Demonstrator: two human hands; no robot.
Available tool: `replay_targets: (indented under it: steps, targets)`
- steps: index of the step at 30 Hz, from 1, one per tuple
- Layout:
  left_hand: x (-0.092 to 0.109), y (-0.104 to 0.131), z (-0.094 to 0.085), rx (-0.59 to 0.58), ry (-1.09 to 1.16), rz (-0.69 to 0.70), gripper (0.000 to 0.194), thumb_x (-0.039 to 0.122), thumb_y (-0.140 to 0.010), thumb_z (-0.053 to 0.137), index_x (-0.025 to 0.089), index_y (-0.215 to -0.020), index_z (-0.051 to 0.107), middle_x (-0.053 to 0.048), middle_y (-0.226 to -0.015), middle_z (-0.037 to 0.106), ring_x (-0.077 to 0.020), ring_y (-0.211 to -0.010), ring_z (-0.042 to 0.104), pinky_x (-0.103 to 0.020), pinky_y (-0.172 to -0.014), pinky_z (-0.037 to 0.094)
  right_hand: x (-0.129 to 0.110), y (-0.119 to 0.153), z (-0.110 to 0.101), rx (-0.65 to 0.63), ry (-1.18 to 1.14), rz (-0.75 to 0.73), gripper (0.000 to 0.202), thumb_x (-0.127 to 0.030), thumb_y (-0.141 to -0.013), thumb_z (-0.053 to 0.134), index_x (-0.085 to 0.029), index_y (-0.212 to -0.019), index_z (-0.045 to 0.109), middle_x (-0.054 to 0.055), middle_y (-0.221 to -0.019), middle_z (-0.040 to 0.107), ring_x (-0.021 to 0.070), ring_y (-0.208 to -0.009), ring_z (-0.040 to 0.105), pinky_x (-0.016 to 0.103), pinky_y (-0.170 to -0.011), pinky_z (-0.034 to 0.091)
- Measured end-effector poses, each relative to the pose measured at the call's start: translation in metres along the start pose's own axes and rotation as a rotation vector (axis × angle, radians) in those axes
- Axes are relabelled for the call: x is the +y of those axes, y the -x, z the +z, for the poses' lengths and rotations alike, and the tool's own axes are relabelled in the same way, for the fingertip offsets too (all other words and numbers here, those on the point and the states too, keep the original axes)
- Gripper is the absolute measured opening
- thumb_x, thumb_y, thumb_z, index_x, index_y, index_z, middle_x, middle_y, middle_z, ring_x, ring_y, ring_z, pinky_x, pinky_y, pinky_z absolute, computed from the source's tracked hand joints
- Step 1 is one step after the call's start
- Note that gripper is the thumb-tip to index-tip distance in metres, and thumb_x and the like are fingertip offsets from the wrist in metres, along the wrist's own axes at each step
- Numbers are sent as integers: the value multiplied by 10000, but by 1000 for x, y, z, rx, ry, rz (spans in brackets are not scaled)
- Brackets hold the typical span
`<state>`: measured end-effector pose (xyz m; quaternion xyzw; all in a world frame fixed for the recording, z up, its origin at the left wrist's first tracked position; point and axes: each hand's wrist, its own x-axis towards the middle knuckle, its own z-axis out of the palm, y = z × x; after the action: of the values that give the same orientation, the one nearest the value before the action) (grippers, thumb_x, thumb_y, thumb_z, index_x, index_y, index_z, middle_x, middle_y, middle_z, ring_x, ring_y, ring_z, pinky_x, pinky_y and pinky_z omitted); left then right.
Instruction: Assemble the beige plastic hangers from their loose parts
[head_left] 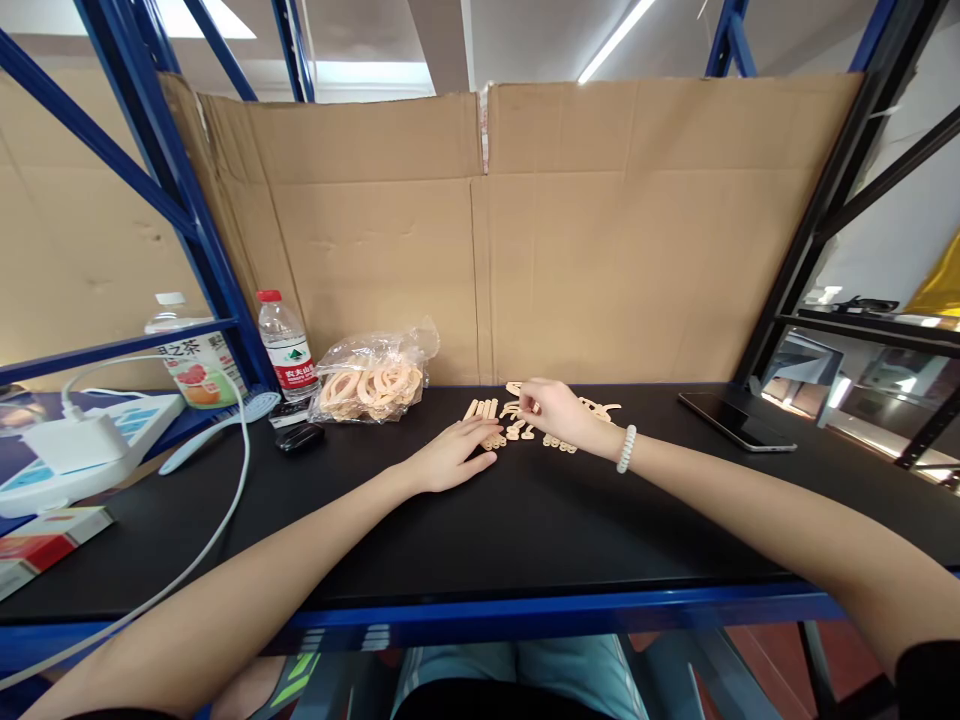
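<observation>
Small pale wooden pieces (514,432) lie spread on the black tabletop (480,530), some in short rows. My left hand (454,456) rests flat with its fingers stretched out, touching a row of narrow wooden strips (482,409). Over the middle of the pieces is my right hand (559,412), its fingers bent and pinched together. Whatever sits between those fingertips is too small or hidden to make out. More curved wooden pieces (600,408) show behind the right hand. A pale beaded bracelet (627,449) circles the right wrist.
At the back left stand a clear bag of wooden rings (371,385), a red-capped water bottle (287,345) and a black object (300,438). A phone (735,422) lies at right. A white cable (232,500) runs from a charger (75,447). Cardboard (637,230) walls the back.
</observation>
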<state>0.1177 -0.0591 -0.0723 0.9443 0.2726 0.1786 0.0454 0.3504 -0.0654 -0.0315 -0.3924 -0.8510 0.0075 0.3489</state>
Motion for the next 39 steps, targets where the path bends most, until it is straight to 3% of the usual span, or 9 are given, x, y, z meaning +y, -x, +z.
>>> replay_targets:
  steps: [3,8,11,14,17,24,31,36,39]
  targets:
    - [-2,1,-1,-6,12,13,410,392,-952,380,194,-1299,474,-98,-1398,466,-240,-1329,376,-437,-1126,288,7,4,0,-158,-29,63,148,-192,-799,657,-159,-663,611,12,-669,613,132,-622,556,242,-592,419]
    - [2,-1,-3,15,33,28,354,346,-957,371,172,-1237,501,-122,-1354,498,-229,-1295,418,-416,-1106,320,19,27,-19,-88,98,153,302,-380,-924,477,-144,-976,657,114,-976,669,231,-882,617,355,-796,473]
    - [5,-3,-4,10,44,5,355,349,-958,363,176,-1241,490,-117,-1377,480,-222,-1297,419,-406,-1102,323,19,42,-15,-168,288,136,588,-517,-910,436,-116,-1340,461,198,-1354,473,356,-1260,409,505,-998,358]
    - [4,-3,-3,-18,43,-42,397,381,-956,357,183,-1285,457,-106,-1410,451,-228,-1324,389,-403,-1107,313,19,52,-2,-349,345,160,683,-558,-936,305,-139,-1473,256,154,-1516,239,368,-1394,163,586,-1081,198]
    - [-1,-4,1,-59,30,-64,470,430,-956,337,171,-1342,409,-112,-1458,390,-244,-1369,314,-411,-1124,272,25,53,3,-459,316,218,635,-505,-967,179,-154,-1495,200,112,-1536,185,342,-1408,132,588,-1105,134]
    - [0,-12,5,-162,-27,-157,605,525,-947,277,169,-1437,276,-110,-1520,264,-278,-1413,188,-470,-1131,199,44,52,-4,-477,262,194,610,-486,-970,184,-181,-1499,188,76,-1542,173,311,-1415,121,568,-1123,117]
    - [13,-11,-5,-206,-40,-182,587,510,-955,248,177,-1439,261,-111,-1536,216,-262,-1422,155,-467,-1131,183,75,53,-39,-18,190,32,535,-397,-977,189,-161,-1416,382,110,-1413,441,238,-1366,299,480,-1123,253]
    - [15,-11,-4,-182,-61,-204,594,517,-949,258,160,-1422,289,-124,-1529,232,-263,-1421,163,-476,-1129,192,95,67,-43,-247,245,44,579,-449,-952,291,-99,-1404,378,160,-1465,345,299,-1388,231,513,-1124,232]
    - [15,-10,-3,-158,-68,-211,597,533,-943,265,162,-1409,312,-131,-1521,253,-268,-1414,190,-469,-1127,203,99,74,-34,-329,206,-10,499,-405,-968,269,-130,-1354,425,151,-1406,418,277,-1343,311,486,-1113,260]
